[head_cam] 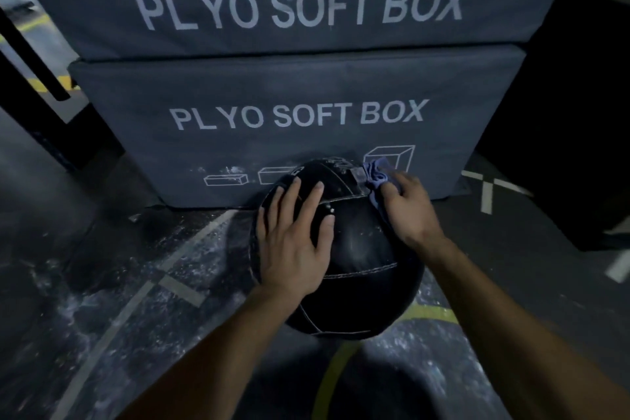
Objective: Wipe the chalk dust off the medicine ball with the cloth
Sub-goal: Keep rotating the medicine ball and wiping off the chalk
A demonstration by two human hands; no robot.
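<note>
Nearest, two bare forearms reaching forward and down over a dark floor streaked with white chalk and painted lines.

Between them, the black medicine ball resting on that floor, its far side close against the lower plyo box. Pale dust and scuffing visible on the ball's far upper panel, faint specks nearer the middle.

Left hand laid flat on the ball's upper left, fingers straight and spread, pointing away from the body; grip released, simply pressing, likely to steady the ball.

Right hand on the ball's upper right shoulder, fingers curled over the bunched blue cloth; grip clenched on the cloth, wrist bent inward, knuckles up. Cloth bulging out beyond the fingertips, toward the box, and touching the ball's far right edge.

Key relation: dusty panel lying just left of and slightly beyond the cloth, so nearer the right hand than the left. Probably a sweep leftward across the crown called for next, with the left hand holding against the roll.

Farther back, a second plyo box stacked on the first, and a black block off to the right.
</note>
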